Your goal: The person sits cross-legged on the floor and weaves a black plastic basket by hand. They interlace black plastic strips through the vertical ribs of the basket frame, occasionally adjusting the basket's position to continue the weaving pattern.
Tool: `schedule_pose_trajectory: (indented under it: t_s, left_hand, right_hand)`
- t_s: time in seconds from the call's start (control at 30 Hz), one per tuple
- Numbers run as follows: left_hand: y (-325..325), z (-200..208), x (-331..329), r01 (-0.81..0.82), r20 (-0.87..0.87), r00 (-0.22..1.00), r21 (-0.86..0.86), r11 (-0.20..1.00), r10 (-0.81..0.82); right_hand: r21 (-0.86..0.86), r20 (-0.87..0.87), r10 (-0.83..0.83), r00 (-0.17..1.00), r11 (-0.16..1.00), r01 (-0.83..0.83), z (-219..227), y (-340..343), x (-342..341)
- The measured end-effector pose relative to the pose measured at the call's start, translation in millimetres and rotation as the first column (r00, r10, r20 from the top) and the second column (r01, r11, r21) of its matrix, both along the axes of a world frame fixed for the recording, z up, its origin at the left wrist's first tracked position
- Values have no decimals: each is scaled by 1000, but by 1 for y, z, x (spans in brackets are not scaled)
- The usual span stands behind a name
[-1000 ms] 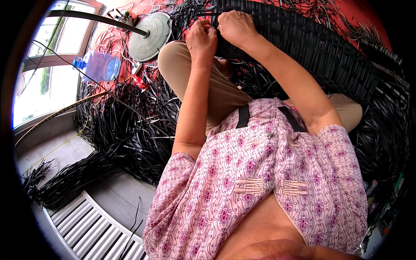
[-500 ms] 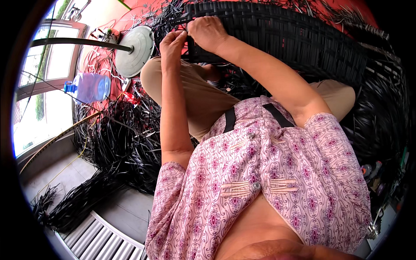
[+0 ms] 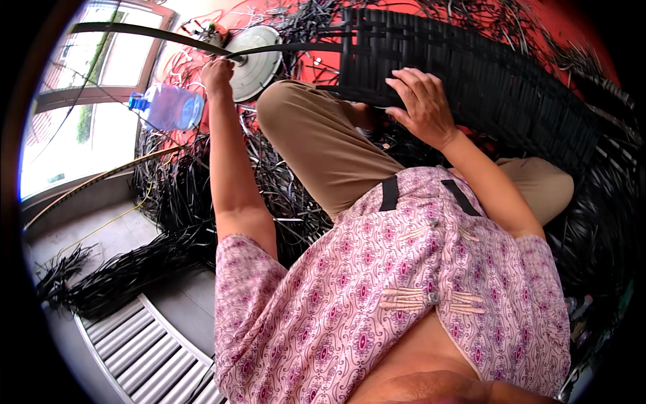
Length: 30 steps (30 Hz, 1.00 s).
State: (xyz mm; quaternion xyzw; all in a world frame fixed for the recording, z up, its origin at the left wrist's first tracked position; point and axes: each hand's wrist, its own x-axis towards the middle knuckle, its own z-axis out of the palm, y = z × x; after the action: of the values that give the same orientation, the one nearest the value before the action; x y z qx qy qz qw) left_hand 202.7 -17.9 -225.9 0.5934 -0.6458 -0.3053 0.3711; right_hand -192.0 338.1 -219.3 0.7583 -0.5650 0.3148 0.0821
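Observation:
A black woven panel (image 3: 464, 81) of flat strips lies in front of me, its left end showing loose strip ends. From that end a flat black strip (image 3: 289, 48) stretches left to my left hand (image 3: 218, 75), which is closed on it with the arm reaching out. My right hand (image 3: 425, 106) is open over the near side of the panel, fingers apart; whether its fingertips touch the weave I cannot tell. My bent knee (image 3: 289, 114) in tan trousers is below the strip.
A round pale stand base (image 3: 259, 64) with a dark pole (image 3: 148, 35) stands near my left hand. A clear blue water jug (image 3: 173, 108) lies nearby. Heaps of black strips (image 3: 182, 182) cover the left floor; more lie at right (image 3: 599, 209). A slatted metal piece (image 3: 145, 347) is at lower left.
Both hands were together at the panel's left end. My left hand has moved left, drawing the strip out; my right has moved right and opened. The view has shifted.

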Motion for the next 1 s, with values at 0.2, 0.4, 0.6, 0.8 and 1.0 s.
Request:
schedule_pose_trajectory:
  t_s: [0.2,0.4,0.6,0.8,1.0]
  left_hand:
    - [23,57,-25,53,552,763,-572,818,336]
    - [72,44,-124,625,400,746,-140,768,-533]
    - [85,8,-178,869,552,430,-38,494,-714]
    - [79,7,-229,832,409,375,246,497,-832]
    - [41,-23,-261,886,153,364,249,392,-919]
  right_hand:
    - [1,-254,-158,954,987,163,-7,-2,1]
    - [-78,-303,-251,920,968,238,-19,-6,4]
    - [-58,-315,-225,922,974,219,-14,-7,4]
    - [-123,-364,-272,891,962,244,-10,-21,-13]
    - [-221,-445,-372,814,927,303,3,-49,-45]
